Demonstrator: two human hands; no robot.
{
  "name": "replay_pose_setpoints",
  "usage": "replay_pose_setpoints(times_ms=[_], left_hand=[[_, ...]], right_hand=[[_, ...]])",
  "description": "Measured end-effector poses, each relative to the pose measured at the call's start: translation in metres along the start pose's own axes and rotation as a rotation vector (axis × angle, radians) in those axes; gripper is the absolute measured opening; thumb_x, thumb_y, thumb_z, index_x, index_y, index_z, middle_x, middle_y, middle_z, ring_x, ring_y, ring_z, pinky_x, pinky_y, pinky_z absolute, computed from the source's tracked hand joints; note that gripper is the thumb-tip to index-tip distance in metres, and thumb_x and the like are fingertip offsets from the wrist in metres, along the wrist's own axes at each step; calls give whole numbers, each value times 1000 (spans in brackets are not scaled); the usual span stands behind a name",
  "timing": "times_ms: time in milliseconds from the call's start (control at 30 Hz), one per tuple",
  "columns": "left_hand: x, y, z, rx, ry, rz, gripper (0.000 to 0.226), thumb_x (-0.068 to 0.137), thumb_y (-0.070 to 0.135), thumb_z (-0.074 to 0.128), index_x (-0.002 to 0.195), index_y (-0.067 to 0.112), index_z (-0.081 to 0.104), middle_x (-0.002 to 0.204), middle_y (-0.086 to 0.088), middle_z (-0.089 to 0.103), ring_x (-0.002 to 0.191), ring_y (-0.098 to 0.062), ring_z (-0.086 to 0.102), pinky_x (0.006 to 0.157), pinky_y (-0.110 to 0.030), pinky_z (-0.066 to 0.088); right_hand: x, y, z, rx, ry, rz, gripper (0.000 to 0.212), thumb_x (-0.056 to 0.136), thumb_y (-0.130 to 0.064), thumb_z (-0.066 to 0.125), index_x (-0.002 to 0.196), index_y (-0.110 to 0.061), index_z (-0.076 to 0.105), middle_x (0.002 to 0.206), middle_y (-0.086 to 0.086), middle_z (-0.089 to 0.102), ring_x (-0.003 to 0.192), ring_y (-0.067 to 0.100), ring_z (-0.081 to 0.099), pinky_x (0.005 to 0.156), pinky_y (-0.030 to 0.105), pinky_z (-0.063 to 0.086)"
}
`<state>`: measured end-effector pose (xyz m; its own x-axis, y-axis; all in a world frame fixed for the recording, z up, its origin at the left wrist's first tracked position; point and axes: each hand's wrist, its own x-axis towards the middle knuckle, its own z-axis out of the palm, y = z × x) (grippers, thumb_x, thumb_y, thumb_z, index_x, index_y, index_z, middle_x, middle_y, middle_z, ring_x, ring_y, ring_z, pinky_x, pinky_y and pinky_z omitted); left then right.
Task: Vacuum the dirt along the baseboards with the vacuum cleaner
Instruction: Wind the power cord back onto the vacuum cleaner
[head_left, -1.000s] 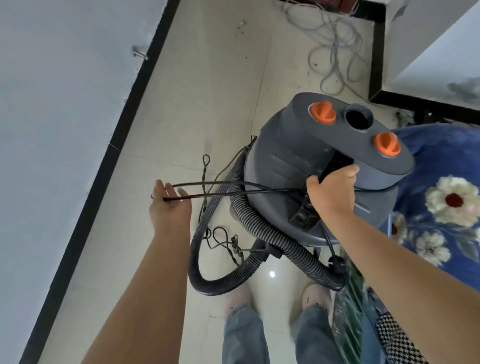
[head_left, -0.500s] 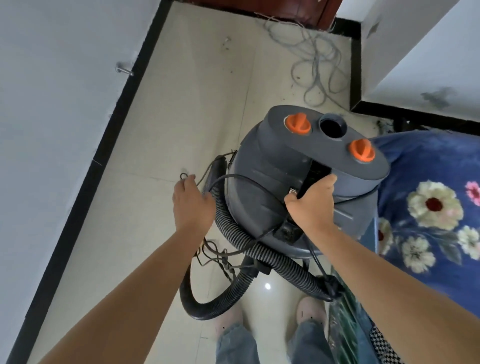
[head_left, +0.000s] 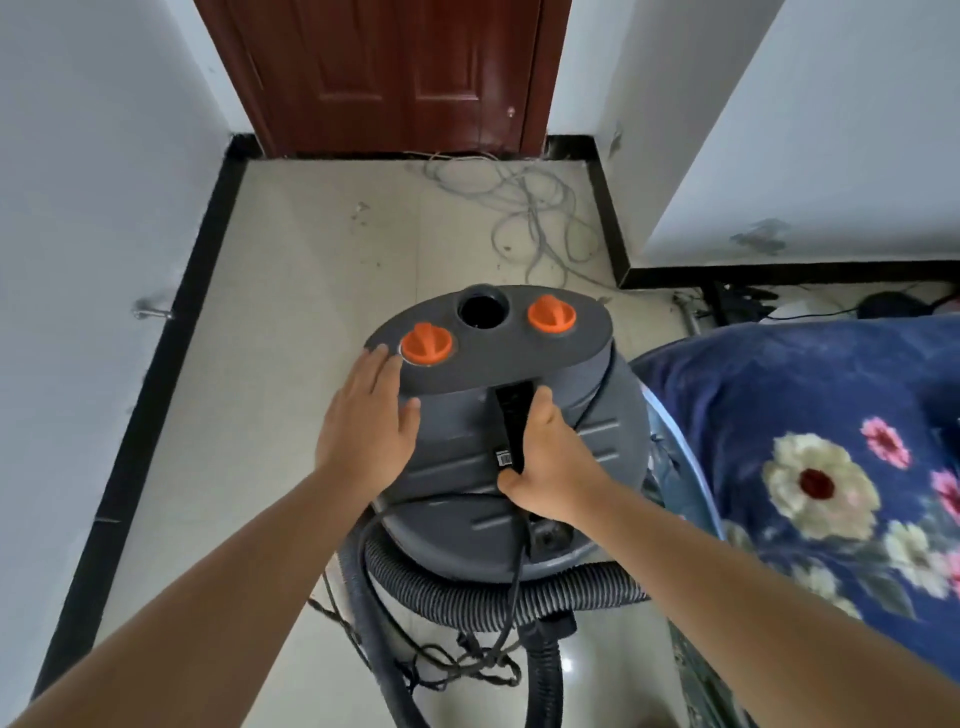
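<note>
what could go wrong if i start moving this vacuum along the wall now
The black cord lies tangled on the floor by the hose, so it could snag or trip you. The grey cable pile near the door may get sucked in or caught. The right hand grips the vacuum but the left hand only rests flat, so it might tip.

We were in a home, in what looked like a bedroom. A dark red panelled wooden door (head_left: 395, 73) stood at the top centre, white plastered walls (head_left: 78, 182) met pale floor tiles (head_left: 322, 249) along black baseboards (head_left: 156, 364), and a bed with a blue floral blanket (head_left: 810, 441) filled the right side. Loose grey cables (head_left: 530, 208) lay tangled on the floor near the door.
</note>
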<state>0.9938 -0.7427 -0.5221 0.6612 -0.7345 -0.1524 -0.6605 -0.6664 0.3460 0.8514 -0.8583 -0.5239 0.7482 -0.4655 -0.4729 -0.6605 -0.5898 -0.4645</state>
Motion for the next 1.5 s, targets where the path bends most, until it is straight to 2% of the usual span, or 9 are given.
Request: replay_pose_setpoints(times_ms=[100,333,500,767,900,1067,1233,1367,1500], left_hand=[[31,3,-5,82,-41,2,55,100,29,32,148,8,16,157,-6,8,146,-19,2,116,-34,12],[113,22,-11,139,-45,-61,59,100,31,25,149,4,5,158,-9,3,146,-21,2,117,-37,9],[186,32,-15,142,27,-118,57,100,27,27,148,3,9,157,-10,7,146,-23,3,117,-36,8],[250,39,-26,238,13,-144,55,100,27,22,149,6,9,158,-6,7,146,-19,-1,117,-36,4],[286,48,-26,260,7,-132,55,100,30,18,150,8,5,158,-5,2,145,-18,-4,117,-35,2],[316,77,-12,209,34,-161,55,101,30,15,150,9,1,158,-4,-3,145,-17,-6,117,-33,1],[338,114,1,169,62,-184,55,100,30,14,149,9,0,158,-3,-4,145,-16,-7,117,-31,0],[356,157,14,98,72,-186,55,100,29,14,149,8,2,158,-4,-2,145,-16,-4,117,-30,1],[367,210,32,-3,131,-146,59,95,30,8,148,5,18,156,-7,14,145,-19,11,116,-31,11]], right_hand=[[30,5,-32,-91,-69,-38,97,90,-24,59,144,3,-17,154,17,7,126,32,40,91,29,38],[120,9,-103,-260,-135,-145,94,90,-13,57,145,-2,-17,153,16,7,100,33,55,71,35,44],[187,5,-137,-367,-125,-275,88,89,-10,57,148,-7,-9,145,14,21,79,25,46,53,33,34],[278,2,-179,-473,-29,-392,83,86,-4,56,149,-21,4,141,10,32,111,32,48,75,37,41],[320,10,-200,-525,79,-360,54,89,-6,52,136,-11,27,129,13,44,112,32,47,77,36,36],[350,35,-225,-629,200,-361,52,90,-7,50,137,-9,30,135,12,39,124,30,38,95,37,32],[365,64,-251,-718,394,-469,66,42,-11,87,104,-4,66,100,18,61,87,32,61,68,31,50],[368,100,-280,-752,275,-405,58,86,-8,56,140,-5,33,137,19,34,124,34,35,97,38,31],[366,152,-306,-730,303,-378,63,60,-1,78,120,1,56,113,23,55,101,38,55,78,38,46]])
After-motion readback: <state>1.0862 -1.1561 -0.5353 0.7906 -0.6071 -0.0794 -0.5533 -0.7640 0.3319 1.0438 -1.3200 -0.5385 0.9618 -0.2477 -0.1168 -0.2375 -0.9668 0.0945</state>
